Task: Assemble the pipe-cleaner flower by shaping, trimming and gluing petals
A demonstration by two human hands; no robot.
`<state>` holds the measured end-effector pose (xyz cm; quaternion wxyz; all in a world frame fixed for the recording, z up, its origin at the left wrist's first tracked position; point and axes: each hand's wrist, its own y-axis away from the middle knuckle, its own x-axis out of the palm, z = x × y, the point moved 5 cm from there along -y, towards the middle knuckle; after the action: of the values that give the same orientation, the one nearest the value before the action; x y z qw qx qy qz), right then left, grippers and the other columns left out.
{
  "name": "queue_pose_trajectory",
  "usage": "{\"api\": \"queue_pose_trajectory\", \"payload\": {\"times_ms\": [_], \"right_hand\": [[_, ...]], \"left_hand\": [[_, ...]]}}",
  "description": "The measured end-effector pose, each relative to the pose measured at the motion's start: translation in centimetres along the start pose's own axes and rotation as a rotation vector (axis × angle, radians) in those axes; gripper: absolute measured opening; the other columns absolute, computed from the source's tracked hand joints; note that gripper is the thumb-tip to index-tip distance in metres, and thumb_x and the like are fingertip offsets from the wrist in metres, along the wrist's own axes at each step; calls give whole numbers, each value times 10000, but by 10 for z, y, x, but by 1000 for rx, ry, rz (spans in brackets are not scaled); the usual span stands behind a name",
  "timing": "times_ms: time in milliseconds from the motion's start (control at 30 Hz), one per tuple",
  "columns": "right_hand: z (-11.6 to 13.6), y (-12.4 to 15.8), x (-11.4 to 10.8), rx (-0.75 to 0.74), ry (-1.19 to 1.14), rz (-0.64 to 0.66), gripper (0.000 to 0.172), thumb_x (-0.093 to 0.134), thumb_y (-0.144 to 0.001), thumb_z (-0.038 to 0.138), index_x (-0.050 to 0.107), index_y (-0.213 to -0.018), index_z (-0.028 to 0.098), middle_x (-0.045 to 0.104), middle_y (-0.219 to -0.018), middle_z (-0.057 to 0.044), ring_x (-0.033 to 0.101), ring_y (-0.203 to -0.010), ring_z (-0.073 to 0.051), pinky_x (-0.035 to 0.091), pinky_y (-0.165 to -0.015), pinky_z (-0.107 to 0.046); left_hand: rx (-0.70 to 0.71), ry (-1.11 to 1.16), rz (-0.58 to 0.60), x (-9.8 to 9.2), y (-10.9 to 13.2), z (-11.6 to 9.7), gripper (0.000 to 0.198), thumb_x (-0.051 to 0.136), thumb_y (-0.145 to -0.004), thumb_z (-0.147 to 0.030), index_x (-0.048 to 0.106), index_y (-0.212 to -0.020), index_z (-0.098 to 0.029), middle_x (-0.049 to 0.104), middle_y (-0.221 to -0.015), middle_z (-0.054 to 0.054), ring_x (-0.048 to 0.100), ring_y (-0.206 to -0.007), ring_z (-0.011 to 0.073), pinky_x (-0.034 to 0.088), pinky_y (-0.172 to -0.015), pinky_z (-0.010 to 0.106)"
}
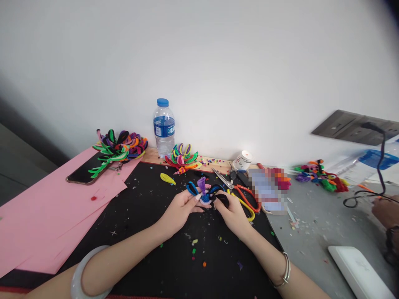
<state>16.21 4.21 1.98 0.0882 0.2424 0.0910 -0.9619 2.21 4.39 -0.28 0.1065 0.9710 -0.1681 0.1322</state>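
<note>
Between my hands is a small pipe cleaner flower point(205, 197) with blue, purple and black loops. My left hand point(182, 209) pinches its left side, thumb against the blue centre. Fingers of my right hand point(229, 212) are closed on its right side, by the dark loops. Just beyond my right hand lie scissors point(222, 177) with open blades, together with a red pipe cleaner loop point(249, 197) and a yellow pipe cleaner point(253, 215). A separate yellow loop point(167, 179) rests on the black mat point(149, 257) to the left.
A water bottle point(163, 128) stands by the wall, near colourful pipe cleaner bundles point(121, 145). A phone point(85, 172) lies on pink paper point(40, 220). A paper cup point(243, 160) is tipped over. At right are a white device point(358, 270) and another person's hand point(386, 211).
</note>
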Motion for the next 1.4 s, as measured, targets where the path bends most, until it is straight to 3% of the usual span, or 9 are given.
{"api": "queue_pose_trajectory", "payload": {"times_ms": [333, 500, 700, 1067, 1400], "right_hand": [[-2, 0, 3, 9, 22, 32, 187, 432, -817, 263, 573, -765, 152, 581, -684, -2, 497, -620, -120, 391, -605, -230], [-6, 2, 4, 19, 64, 4, 190, 452, -806, 261, 610, -839, 161, 636, -762, -27, 545, -658, -137, 416, -610, -242], [-13, 4, 9, 56, -2, 45, 218, 424, -833, 290, 595, -900, 171, 463, -486, 43, 464, -479, -110, 368, -476, -220], [-8, 5, 10, 1, 4, 50, 201, 419, -835, 267, 590, -857, 162, 445, -481, 51, 414, -469, -97, 365, -512, -222], [-11, 5, 13, -14, -2, 14, 238, 421, -838, 286, 597, -932, 156, 432, -463, 49, 417, -448, -102, 376, -504, -227]], "left_hand": [[78, -65, 35, 1, 0, -2, 323, 498, -803, -327, 546, -1081, -170, 656, -871, 65, 617, -789, 173, 486, -688, 274], [115, -103, 22, 0, -1, -4, 336, 487, -806, -328, 547, -1096, -169, 656, -871, 63, 616, -752, 169, 491, -669, 278], [140, -129, 39, -1, -2, -3, 335, 468, -819, -319, 536, -1109, -165, 655, -907, 74, 620, -781, 183, 490, -683, 290], [215, -248, 10, 0, 2, -11, 309, 422, -848, -280, 541, -1104, -154, 651, -865, 62, 602, -759, 171, 486, -683, 281], [195, -193, 22, 0, 1, -6, 353, 431, -845, -304, 507, -1159, -162, 650, -904, 73, 606, -791, 182, 482, -690, 297]]}}
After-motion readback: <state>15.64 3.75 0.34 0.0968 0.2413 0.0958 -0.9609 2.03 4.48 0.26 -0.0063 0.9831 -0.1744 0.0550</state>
